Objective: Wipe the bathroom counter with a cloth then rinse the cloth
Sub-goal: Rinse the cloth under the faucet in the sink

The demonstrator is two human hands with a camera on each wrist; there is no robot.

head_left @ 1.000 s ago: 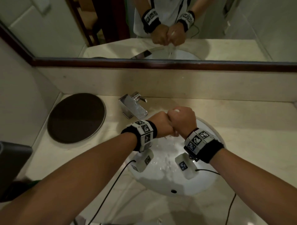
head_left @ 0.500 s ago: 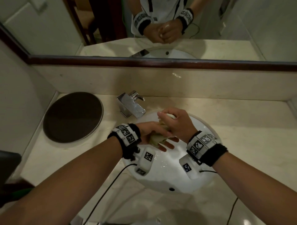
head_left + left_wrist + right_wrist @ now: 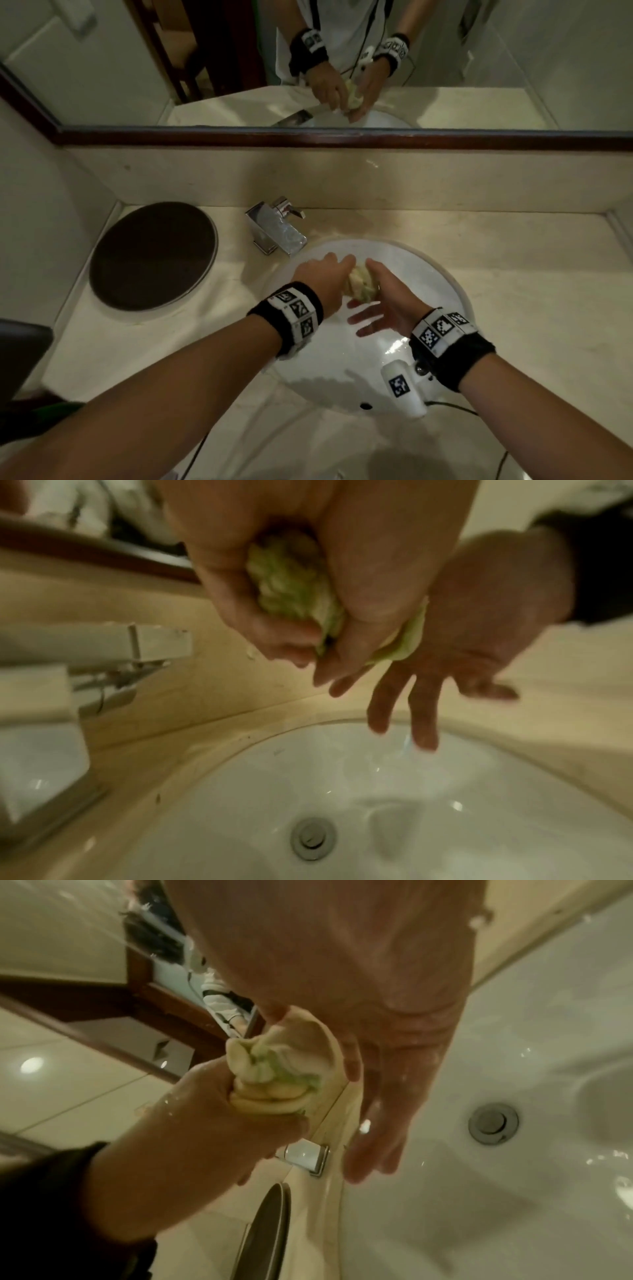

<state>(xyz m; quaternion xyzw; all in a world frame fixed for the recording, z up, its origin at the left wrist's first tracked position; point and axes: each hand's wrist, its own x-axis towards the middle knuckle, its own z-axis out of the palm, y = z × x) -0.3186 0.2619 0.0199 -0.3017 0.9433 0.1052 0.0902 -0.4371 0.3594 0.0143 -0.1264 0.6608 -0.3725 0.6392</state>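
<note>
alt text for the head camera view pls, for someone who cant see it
Over a white sink basin, the left hand grips a bunched yellow-green cloth while the right hand rests against it, fingers spread. A chrome faucet and a dark round mat sit on the beige counter, under a mirror that reflects the hands.

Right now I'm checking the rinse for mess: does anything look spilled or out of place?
Nothing stands out. The left hand grips the balled cloth over the sink; the right hand is open beside it.
</note>
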